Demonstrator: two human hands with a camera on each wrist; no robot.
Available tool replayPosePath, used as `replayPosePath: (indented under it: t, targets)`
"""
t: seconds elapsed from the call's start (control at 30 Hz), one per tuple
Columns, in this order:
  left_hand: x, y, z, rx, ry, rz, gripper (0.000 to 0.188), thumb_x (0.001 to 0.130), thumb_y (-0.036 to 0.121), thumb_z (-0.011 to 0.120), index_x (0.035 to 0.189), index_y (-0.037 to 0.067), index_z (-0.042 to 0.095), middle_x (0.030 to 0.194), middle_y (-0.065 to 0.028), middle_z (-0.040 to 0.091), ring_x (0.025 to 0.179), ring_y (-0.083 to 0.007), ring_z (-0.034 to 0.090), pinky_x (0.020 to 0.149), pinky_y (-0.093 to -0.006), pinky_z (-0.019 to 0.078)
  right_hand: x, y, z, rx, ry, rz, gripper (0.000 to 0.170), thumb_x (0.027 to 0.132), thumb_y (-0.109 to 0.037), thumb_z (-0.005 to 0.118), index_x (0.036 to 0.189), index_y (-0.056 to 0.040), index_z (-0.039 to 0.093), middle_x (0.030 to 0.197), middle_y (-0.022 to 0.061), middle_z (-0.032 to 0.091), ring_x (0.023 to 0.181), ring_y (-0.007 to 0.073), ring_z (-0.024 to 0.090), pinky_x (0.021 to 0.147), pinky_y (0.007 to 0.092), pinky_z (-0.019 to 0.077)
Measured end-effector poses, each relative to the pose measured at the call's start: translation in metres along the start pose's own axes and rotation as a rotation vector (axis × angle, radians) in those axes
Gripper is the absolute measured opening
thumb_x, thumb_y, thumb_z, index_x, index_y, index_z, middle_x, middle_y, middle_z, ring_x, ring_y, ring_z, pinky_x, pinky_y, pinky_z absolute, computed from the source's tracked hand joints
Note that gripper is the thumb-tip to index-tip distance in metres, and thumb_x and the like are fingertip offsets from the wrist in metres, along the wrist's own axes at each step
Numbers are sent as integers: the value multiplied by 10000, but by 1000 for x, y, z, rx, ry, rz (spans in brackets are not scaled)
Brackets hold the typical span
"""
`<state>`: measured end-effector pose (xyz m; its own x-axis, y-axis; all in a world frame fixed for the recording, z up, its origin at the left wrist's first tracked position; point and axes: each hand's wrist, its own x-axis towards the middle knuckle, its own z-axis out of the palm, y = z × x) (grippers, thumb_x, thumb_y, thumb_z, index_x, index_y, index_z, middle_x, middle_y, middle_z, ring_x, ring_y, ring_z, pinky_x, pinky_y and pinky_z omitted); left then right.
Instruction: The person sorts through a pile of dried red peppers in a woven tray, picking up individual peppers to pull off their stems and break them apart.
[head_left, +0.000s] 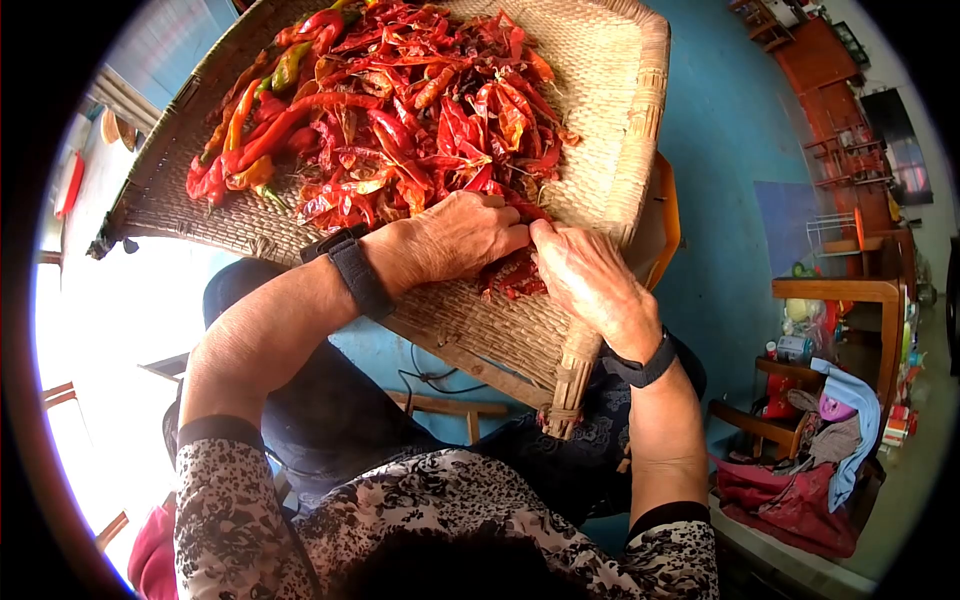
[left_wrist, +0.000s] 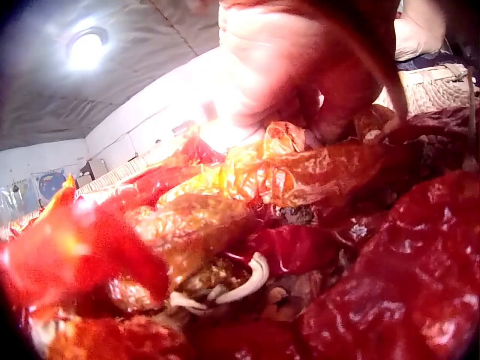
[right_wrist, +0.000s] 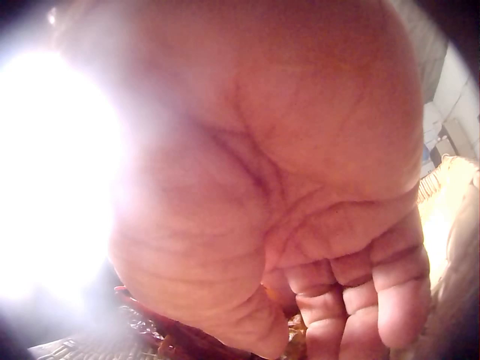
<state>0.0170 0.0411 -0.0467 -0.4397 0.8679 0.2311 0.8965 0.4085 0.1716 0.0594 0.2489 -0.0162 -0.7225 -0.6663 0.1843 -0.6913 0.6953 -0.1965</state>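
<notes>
Dried red chili peppers (head_left: pixel 440 110) lie heaped on a woven tray (head_left: pixel 596 120) over the person's lap. At the heap's near edge the left hand (head_left: pixel 462 236) has its fingers bent down among the chilies, pinching a dried chili pepper. Fingertip to fingertip with it, the right hand (head_left: pixel 597 288) pinches at the same spot. In the right wrist view its thumb bends toward curled fingers (right_wrist: pixel 337 300), with a dark red dried chili (right_wrist: pixel 154 319) below. Wrinkled orange chilies (left_wrist: pixel 300 176) sit under the left fingers in the left wrist view; the fingertips themselves are partly hidden.
Plumper orange and red peppers (head_left: pixel 275 120) lie at the tray's left side. An orange-edged object (head_left: pixel 664 220) stands under its right edge. On the blue floor to the right is a wooden chair (head_left: pixel 780 400) with clothes (head_left: pixel 790 505) piled on it.
</notes>
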Motion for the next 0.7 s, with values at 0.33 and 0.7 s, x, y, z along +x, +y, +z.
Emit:
replayPosePath:
  t: [0.33, 0.7]
  targets:
    - [-1, 0, 2, 7, 5, -2, 248, 815, 147, 574, 1025, 14, 584, 901, -98, 621, 849, -266, 629, 751, -355, 525, 4, -3, -4, -36, -141, 77, 274, 884, -103, 575, 1133, 6, 536, 897, 149, 589, 838, 331, 572, 738, 430, 465]
    - [-3, -2, 7, 83, 62, -4, 251, 811, 154, 567, 983, -27, 595, 870, -111, 628, 793, -270, 632, 698, -343, 531, 15, -15, 2, -290, -82, 24, 540, 783, -73, 648, 1288, -12, 467, 1083, 124, 559, 1019, 272, 547, 924, 374, 447]
